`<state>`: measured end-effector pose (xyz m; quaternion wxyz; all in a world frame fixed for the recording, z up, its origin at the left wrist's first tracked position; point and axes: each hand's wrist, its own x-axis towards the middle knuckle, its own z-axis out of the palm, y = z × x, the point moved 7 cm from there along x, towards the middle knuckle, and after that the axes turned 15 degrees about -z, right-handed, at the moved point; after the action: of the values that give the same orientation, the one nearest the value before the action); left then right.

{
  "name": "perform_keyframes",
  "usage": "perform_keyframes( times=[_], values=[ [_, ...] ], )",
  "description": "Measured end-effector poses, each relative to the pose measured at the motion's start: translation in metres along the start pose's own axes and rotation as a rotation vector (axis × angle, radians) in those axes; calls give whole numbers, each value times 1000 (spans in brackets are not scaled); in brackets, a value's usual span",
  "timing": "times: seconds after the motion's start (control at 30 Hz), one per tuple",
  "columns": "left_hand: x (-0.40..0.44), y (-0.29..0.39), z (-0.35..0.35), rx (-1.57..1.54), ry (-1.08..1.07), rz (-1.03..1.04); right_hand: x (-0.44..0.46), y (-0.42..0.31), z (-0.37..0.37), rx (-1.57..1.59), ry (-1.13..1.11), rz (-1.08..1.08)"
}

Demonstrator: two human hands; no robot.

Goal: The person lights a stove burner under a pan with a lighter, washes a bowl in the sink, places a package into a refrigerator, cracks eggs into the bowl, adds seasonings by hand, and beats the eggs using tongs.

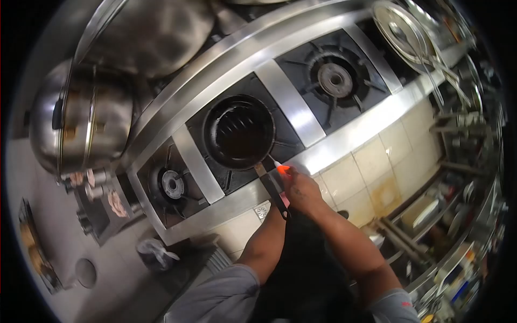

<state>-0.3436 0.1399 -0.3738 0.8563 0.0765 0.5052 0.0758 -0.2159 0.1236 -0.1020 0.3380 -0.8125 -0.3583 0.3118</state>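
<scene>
A black frying pan (238, 132) sits over the middle burner of the stove, with a dark, glossy inside showing streaks of reflected light. Its dark handle (274, 194) points toward my body, past the stove's front edge. My right hand (301, 189) is closed beside the handle, around a slim object with a bright orange part (283, 169) and a pale tip near the pan's rim; its kind is unclear. A pinkish patch shows below it. My left forearm (265, 239) reaches up to the handle, where the left hand's fingers are mostly hidden.
Two bare burners flank the pan, a left burner (173, 184) and a right burner (335, 79). Large metal pots (81, 121) stand at the left and back. Round metal lids (401, 32) lie at the far right. Cluttered shelves (425, 215) line the right side.
</scene>
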Motion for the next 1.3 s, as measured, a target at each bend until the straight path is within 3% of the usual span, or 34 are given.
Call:
perform_keyframes(
  times=[0.17, 0.57, 0.7, 0.77, 0.9, 0.97, 1.0, 1.07, 1.1, 1.27, 1.3],
  values=[
    [-18, -27, -11, 236, -22, -150, -7, -2, -4, 81, 83, -15],
    [-82, -98, -66, 1019, -161, -513, -14, -15, -5, -44, 2, 55],
    [-107, -99, -18, 1225, -47, -654, -9, -13, -6, -53, -39, 46],
    [-110, -101, -7, 1225, -143, -662, -9, -8, -3, -58, -29, 57],
    [-117, -97, 5, 1126, -174, -555, -6, -4, -5, -38, 45, 55],
    [-131, -87, 13, 646, 13, -639, -2, -5, -8, -40, 74, 25],
    [-108, -81, -14, 641, 14, -638, 1, -6, -11, -91, 52, 3],
    [-52, -57, -54, 1467, -430, -4, 6, -8, -15, -145, 18, -25],
    [-51, -56, -55, 1457, -425, -4, 7, -6, -18, -147, 22, -14],
    [-42, -20, -53, 262, 115, -304, -6, 10, -29, -90, 59, -137],
    [-56, -23, -44, 263, 107, -322, -22, 14, -34, 0, 6, -68]
  ],
)
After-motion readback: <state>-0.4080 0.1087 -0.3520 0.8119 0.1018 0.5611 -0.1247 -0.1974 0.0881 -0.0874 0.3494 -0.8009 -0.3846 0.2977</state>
